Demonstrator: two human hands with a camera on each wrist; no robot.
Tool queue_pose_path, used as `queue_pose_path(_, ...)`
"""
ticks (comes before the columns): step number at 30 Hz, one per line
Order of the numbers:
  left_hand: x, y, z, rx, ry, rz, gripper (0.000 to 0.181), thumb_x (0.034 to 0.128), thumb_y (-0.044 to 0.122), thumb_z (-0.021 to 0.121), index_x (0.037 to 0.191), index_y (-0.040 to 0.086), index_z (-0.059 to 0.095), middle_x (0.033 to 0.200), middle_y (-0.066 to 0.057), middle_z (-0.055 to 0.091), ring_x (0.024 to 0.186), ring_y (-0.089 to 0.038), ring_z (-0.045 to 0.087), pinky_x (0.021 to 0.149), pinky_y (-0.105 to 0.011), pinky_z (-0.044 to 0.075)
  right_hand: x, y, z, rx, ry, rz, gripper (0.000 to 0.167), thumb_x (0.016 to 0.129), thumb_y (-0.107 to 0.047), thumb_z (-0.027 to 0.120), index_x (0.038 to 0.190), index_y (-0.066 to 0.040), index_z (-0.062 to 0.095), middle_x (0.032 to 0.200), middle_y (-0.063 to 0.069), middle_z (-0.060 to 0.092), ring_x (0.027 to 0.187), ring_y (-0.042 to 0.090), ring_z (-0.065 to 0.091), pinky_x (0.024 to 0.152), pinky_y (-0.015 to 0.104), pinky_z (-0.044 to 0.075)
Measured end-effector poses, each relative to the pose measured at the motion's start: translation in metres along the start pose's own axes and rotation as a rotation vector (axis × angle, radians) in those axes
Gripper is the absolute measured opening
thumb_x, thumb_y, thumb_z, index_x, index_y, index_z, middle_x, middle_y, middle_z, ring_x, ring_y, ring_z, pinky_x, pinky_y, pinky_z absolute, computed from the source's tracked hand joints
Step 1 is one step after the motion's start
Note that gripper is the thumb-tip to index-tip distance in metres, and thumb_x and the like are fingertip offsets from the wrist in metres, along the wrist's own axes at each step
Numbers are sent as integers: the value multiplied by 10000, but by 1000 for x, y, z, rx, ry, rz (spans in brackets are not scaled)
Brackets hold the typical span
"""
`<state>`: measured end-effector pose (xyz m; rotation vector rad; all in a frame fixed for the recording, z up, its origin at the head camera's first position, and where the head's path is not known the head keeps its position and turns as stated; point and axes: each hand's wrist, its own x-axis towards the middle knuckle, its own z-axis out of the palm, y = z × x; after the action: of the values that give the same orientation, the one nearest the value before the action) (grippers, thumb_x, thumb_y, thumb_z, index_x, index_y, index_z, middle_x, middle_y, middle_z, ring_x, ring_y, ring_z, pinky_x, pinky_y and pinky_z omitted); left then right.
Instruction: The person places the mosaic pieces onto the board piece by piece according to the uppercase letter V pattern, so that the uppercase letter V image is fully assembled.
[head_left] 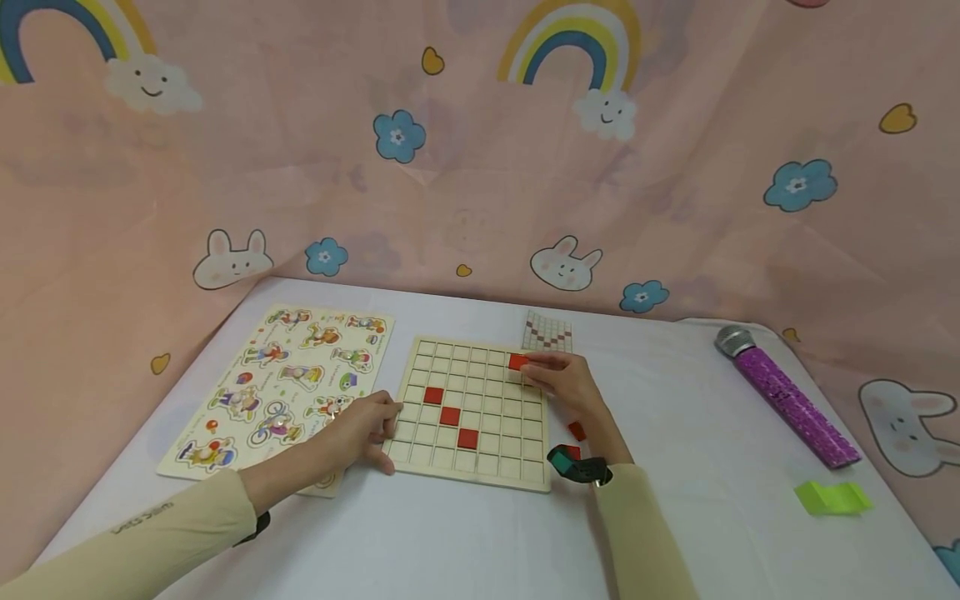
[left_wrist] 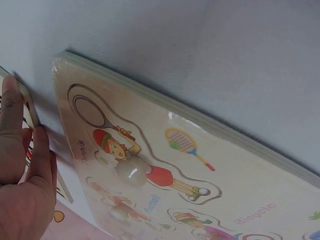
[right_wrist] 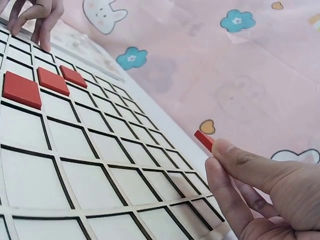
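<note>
A pale wooden grid board [head_left: 431,457] lies on the table, with three red square tiles [head_left: 450,416] set in a diagonal line in its cells. My right hand [head_left: 567,385] is over the board's far right corner. Its thumb and fingertips pinch another red square tile [right_wrist: 204,140], held above the surface in the right wrist view. My left hand [head_left: 363,429] rests at the board's left edge, fingers touching the rim. In the left wrist view those fingers [left_wrist: 37,160] look fairly straight against the board's side.
A sports picture puzzle board [head_left: 292,398] lies left of the grid. Behind the grid is a small patterned card [head_left: 547,331]. Loose red tiles [head_left: 576,431] lie near my right wrist. A purple microphone [head_left: 795,404] and a green block [head_left: 833,498] are at the right.
</note>
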<state>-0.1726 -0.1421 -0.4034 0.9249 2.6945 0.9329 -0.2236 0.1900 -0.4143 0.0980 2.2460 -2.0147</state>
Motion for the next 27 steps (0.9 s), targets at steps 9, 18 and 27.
queue_pose_path(9,0,1,0,3,3,-12,460,523,143,908,646,65,472,1024,-117,584,1167,-428,528,758,-180,533,4,-3,18,32,-12,11,363,877,-31,676,1218,68,601,913,21,713,794,76,682,764,225,554)
queue_pose_path(18,-1,2,-1,6,2,1,454,534,165,901,648,65,474,1050,-135,587,1189,-430,513,766,-200,540,7,-4,35,120,-72,-30,355,876,42,645,1212,127,570,935,18,688,802,72,668,767,239,558)
queue_pose_path(27,-1,2,-1,10,2,-2,446,537,164,902,652,68,482,1067,-145,588,1190,-418,514,777,-206,539,10,-7,56,17,-73,-27,313,874,-35,682,1175,41,640,1052,96,679,844,86,654,743,218,553)
